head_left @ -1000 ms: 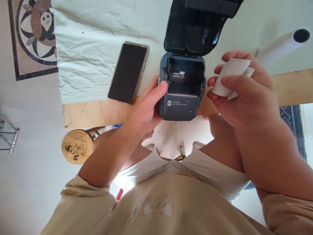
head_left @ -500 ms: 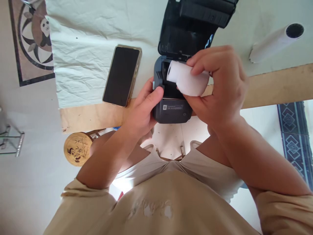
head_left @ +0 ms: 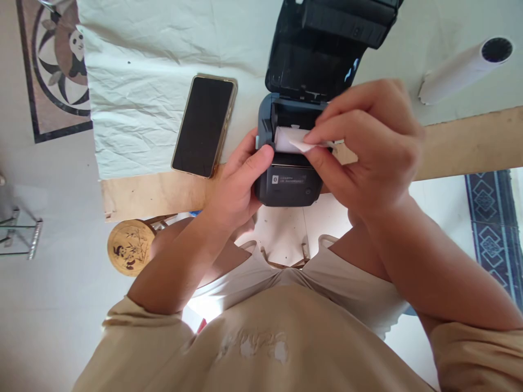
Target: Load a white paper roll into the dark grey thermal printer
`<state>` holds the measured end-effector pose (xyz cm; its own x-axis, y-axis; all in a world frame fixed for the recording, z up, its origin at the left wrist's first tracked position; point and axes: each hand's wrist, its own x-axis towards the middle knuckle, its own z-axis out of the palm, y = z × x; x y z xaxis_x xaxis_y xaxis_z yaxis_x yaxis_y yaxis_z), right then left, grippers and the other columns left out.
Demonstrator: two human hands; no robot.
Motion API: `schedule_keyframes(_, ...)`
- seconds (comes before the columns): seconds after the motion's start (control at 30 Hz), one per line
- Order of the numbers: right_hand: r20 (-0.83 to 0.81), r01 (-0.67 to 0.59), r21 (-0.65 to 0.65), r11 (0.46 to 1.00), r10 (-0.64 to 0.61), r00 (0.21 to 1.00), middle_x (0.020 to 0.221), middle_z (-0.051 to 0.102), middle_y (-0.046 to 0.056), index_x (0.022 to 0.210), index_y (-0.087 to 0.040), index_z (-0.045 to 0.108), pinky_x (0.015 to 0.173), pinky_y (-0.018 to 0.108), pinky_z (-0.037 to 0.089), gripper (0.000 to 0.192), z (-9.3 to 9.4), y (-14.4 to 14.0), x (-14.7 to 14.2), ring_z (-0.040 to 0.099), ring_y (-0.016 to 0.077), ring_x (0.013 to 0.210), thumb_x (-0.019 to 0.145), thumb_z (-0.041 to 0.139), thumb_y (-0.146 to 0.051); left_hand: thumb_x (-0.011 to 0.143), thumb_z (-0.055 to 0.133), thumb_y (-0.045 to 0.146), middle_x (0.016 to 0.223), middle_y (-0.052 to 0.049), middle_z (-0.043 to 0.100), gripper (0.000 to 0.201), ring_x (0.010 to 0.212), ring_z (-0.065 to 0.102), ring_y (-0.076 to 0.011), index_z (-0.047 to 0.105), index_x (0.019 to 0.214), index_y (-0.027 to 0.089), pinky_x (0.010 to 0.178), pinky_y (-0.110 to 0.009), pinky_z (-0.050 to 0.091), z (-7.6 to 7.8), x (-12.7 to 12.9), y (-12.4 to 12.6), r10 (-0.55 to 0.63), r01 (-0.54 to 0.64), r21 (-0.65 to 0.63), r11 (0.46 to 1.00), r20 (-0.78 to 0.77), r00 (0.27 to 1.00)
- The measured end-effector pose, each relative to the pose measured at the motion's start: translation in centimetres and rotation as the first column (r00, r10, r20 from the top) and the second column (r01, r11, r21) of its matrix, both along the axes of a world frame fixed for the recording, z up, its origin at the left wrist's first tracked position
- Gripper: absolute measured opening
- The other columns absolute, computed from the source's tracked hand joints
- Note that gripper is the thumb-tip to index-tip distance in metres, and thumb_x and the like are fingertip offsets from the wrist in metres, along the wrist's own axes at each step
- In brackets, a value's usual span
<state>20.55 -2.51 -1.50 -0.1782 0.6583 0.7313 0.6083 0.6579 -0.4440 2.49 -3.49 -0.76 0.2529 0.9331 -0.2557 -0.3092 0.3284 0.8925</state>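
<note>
My left hand grips the left side of a small black label printer, thumb on its rim. The printer's lid is swung up and back. Inside its compartment lies a white paper roll. With thumb and fingertips, my right hand pinches the loose end of that paper over the compartment's right part. My right fingers hide the roll's right end.
Left of the printer a phone lies face up on the pale cloth. A larger white roll rests at the right. The table's wooden edge runs in front; a round stool stands below left.
The paper roll has gone down into the printer's compartment. My right hand has let go of the roll's body and now pinches its loose end. My left hand stays put.
</note>
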Motion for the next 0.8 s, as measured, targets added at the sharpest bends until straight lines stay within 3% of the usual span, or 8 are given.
schedule_keyframes(0.07,0.010,-0.013,0.062,0.998,0.013,1.000,0.090,0.067,0.001,0.088,-0.024,0.063,0.075,0.035,0.048,0.007,0.0,-0.5,-0.2,0.061,0.0152,0.082,0.086,0.066,-0.018,0.091,0.068,0.046,0.088,0.000,0.069,0.026,0.087,0.070,-0.0139,0.069,0.103,0.022,0.065,-0.019,0.053,0.0,0.0,-0.1,0.016,-0.016,-0.001,1.000,0.005,1.000)
schedule_keyframes(0.13,0.009,-0.063,0.096,0.993,0.062,0.998,0.086,0.067,0.000,0.086,-0.023,0.062,0.071,0.035,0.045,0.012,-0.1,-1.1,-0.6,0.059,0.0151,0.077,0.081,0.070,-0.015,0.091,0.068,0.044,0.086,0.001,0.068,0.023,0.077,0.065,-0.0097,0.069,0.101,0.023,0.061,-0.018,0.051,0.0,0.0,-0.1,0.023,-0.023,0.018,1.000,0.036,0.999)
schedule_keyframes(0.27,0.051,-0.118,0.082,0.990,0.114,0.992,0.085,0.068,-0.002,0.081,-0.022,0.059,0.071,0.035,0.043,0.016,-0.5,-2.0,-1.2,0.062,0.0163,0.081,0.078,0.071,-0.013,0.087,0.072,0.039,0.085,0.002,0.067,0.022,0.076,0.062,-0.0099,0.067,0.102,0.024,0.063,-0.018,0.052,-0.3,-0.3,-0.3,-0.018,0.016,0.034,0.999,0.064,0.998)
schedule_keyframes(0.4,0.051,-0.194,0.047,0.980,0.192,0.980,0.089,0.068,-0.001,0.085,-0.021,0.061,0.075,0.035,0.046,0.005,-0.5,-1.9,-0.7,0.063,0.0164,0.089,0.089,0.062,-0.024,0.081,0.078,0.021,0.087,0.004,0.067,0.030,0.077,0.064,-0.0075,0.063,0.108,0.023,0.070,-0.015,0.055,-0.1,-0.3,-0.4,-0.029,0.028,0.015,0.999,0.026,0.999)
schedule_keyframes(0.57,0.087,-0.026,0.005,1.000,0.025,0.996,0.091,0.069,0.000,0.100,-0.018,0.061,0.066,0.030,0.047,0.015,-0.1,-1.5,-0.1,0.062,0.0120,0.074,0.086,0.062,-0.014,0.076,0.081,0.015,0.092,0.003,0.070,0.051,0.077,0.069,-0.0100,0.058,0.122,0.024,0.070,-0.019,0.059,0.2,-0.6,-0.3,-0.053,0.054,0.049,0.997,-0.030,0.998)
schedule_keyframes(0.67,0.059,-0.065,-0.046,0.997,0.067,0.996,0.080,0.067,-0.004,0.100,-0.017,0.059,0.054,0.022,0.043,0.019,0.2,-1.7,-0.2,0.056,0.0046,0.062,0.083,0.064,-0.009,0.077,0.080,0.012,0.096,0.004,0.070,0.054,0.075,0.069,-0.0096,0.057,0.124,0.025,0.071,-0.020,0.060,0.0,-1.0,-0.3,-0.129,0.124,0.066,0.990,0.064,0.990)
schedule_keyframes(0.8,0.015,-0.126,-0.104,0.987,0.128,0.992,0.073,0.064,-0.008,0.100,-0.020,0.059,0.046,0.020,0.037,0.023,0.6,-2.1,-0.4,0.044,0.0004,0.050,0.082,0.065,-0.008,0.085,0.073,0.015,0.097,0.005,0.071,0.039,0.080,0.069,-0.0069,0.060,0.120,0.025,0.072,-0.015,0.059,-0.2,-1.0,-0.4,-0.163,0.152,0.082,0.985,0.146,0.976)
